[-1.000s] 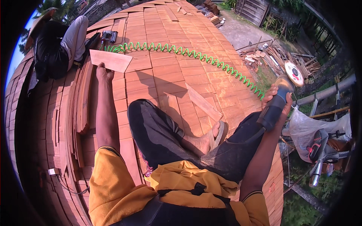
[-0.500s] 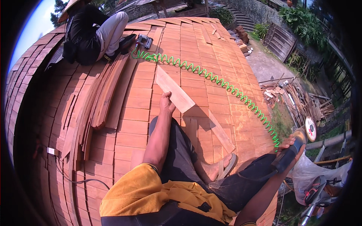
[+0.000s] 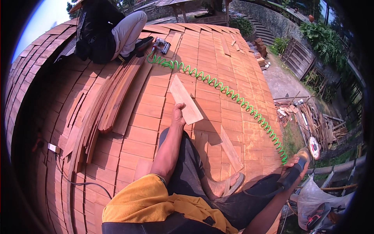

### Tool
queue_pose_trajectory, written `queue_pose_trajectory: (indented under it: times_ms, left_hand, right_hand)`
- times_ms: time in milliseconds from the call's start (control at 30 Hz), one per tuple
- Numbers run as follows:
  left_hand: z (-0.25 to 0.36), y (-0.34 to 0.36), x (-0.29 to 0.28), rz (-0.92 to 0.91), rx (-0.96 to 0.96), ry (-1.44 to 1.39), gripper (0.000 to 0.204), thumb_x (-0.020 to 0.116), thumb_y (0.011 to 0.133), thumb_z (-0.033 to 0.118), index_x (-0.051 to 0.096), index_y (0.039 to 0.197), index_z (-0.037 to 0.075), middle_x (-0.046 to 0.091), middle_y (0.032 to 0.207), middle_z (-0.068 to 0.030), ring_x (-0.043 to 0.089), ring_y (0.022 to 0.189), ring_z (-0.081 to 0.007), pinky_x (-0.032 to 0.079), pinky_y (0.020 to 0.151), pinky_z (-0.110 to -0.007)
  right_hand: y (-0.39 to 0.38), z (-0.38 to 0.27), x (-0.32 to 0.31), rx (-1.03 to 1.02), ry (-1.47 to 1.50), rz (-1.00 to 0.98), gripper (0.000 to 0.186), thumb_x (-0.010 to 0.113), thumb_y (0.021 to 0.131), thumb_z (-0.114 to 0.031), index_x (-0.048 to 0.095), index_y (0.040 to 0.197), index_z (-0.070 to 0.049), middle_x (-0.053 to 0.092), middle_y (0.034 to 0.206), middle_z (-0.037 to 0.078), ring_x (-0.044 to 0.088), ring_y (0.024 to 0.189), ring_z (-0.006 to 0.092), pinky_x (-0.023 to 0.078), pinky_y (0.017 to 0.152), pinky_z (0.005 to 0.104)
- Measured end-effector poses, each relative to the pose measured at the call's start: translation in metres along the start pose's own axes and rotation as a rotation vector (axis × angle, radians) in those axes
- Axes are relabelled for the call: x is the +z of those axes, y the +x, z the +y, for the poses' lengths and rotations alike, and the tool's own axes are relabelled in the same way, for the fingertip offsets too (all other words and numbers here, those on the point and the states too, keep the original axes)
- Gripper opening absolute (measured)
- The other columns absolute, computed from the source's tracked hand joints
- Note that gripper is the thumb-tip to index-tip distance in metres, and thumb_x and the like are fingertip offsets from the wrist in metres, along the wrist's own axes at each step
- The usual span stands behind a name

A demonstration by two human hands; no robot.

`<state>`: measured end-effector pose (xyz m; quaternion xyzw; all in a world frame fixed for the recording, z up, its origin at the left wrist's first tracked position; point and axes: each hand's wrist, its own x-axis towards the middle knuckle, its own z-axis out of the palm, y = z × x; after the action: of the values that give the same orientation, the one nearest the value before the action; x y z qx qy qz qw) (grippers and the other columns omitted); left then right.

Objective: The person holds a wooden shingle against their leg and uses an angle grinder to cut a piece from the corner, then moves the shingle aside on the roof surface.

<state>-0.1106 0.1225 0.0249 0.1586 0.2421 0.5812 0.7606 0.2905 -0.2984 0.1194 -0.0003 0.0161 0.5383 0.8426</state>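
Observation:
My left hand [image 3: 178, 114] is closed round the edge of a pale wooden shingle [image 3: 185, 100], cut slanting at its far end and held up over the roof. Out to the right, my right hand [image 3: 299, 163] grips a dark angle grinder [image 3: 293, 174] by its body; its white disc [image 3: 314, 147] points away from me, past the roof's edge. The grinder is well apart from the shingle. Another loose shingle [image 3: 231, 150] lies on the roof just beyond my sandalled foot [image 3: 233, 181].
A shingled roof [image 3: 144, 105] spreads around me, its right edge dropping to the yard. A green coiled air hose [image 3: 218, 84] crosses it to a nail gun [image 3: 161, 45]. A co-worker [image 3: 103, 33] crouches far left beside stacked boards [image 3: 117, 93]. A plastic bag [image 3: 317, 199] hangs lower right.
The view has turned slightly, shifting the scene. The shingle in my left hand has swung a little steeper. My right hand and the grinder sit slightly lower and further left in the picture.

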Motion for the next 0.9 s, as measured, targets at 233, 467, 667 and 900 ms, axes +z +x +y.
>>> queue_pose_trajectory:
  times_ms: [233, 467, 667, 900]
  left_hand:
    - [0.000, -0.018, 0.017, -0.226, 0.015, -0.068, 0.063, 0.052, 0.080, 0.004, 0.037, 0.141, 0.013, 0.058, 0.120, -0.0183, 0.062, 0.106, -0.0415, 0.050, 0.097, -0.058]
    - [0.007, -0.025, 0.022, -0.193, -0.057, 0.047, 0.061, 0.052, 0.075, 0.010, 0.044, 0.133, -0.008, 0.061, 0.120, -0.0224, 0.062, 0.112, -0.0412, 0.050, 0.099, -0.052]
    - [0.010, -0.021, 0.019, -0.238, 0.017, 0.060, 0.065, 0.050, 0.073, 0.011, 0.043, 0.133, -0.011, 0.061, 0.121, -0.0239, 0.063, 0.111, -0.0389, 0.050, 0.099, -0.049]
    - [0.010, -0.024, 0.020, -0.281, 0.014, -0.048, 0.067, 0.053, 0.072, 0.008, 0.042, 0.136, -0.008, 0.060, 0.124, -0.0227, 0.063, 0.111, -0.0375, 0.049, 0.101, -0.048]
  right_hand:
    - [-0.001, -0.001, -0.002, -0.008, 0.021, 0.009, 0.059, 0.067, 0.091, -0.040, 0.045, 0.124, 0.004, 0.061, 0.103, 0.008, 0.062, 0.095, 0.0182, 0.053, 0.080, 0.0369]
    - [-0.003, -0.010, -0.007, -0.017, 0.048, 0.019, 0.057, 0.068, 0.090, -0.037, 0.045, 0.124, 0.004, 0.061, 0.102, 0.008, 0.062, 0.095, 0.0187, 0.052, 0.081, 0.0368]
    - [-0.002, -0.008, -0.002, -0.002, 0.005, -0.081, 0.058, 0.068, 0.090, -0.034, 0.044, 0.126, 0.004, 0.061, 0.103, 0.009, 0.062, 0.098, 0.0203, 0.052, 0.082, 0.0387]
    - [-0.009, -0.009, 0.001, -0.012, 0.061, -0.064, 0.056, 0.068, 0.090, -0.031, 0.044, 0.126, 0.005, 0.061, 0.105, 0.009, 0.062, 0.097, 0.0207, 0.052, 0.083, 0.0391]
